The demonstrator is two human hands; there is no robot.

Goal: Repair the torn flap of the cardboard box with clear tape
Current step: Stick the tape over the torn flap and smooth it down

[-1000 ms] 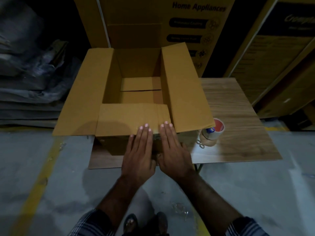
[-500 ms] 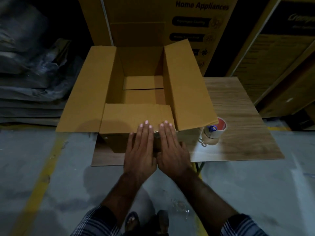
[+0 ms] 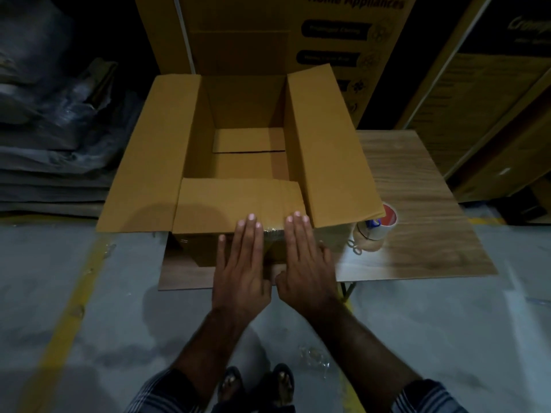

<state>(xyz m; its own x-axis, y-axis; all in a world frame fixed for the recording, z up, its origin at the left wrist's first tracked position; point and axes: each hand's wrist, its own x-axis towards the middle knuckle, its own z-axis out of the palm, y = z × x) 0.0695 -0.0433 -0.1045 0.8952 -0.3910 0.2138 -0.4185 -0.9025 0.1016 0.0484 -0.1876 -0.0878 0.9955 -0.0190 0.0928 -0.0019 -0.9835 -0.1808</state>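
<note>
Two flat palms down on the near flap [image 3: 238, 204] of the cardboard box [image 3: 247, 138]: left hand [image 3: 241, 263] and right hand [image 3: 307, 263] side by side, fingers straight, gripping nothing, pressing either side of a shiny strip of clear tape [image 3: 272, 232] over the flap's fold. Box open on the wooden table [image 3: 417, 219], centre frame. Tape roll [image 3: 377, 231] at three o'clock of the hands, just beside the box's right flap [image 3: 331, 150]. Big printed cartons [image 3: 268, 31] standing at twelve o'clock.

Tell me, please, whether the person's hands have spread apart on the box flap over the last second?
Yes. The left hand and right hand now lie further apart on the near flap, exposing shiny tape between them.
</note>
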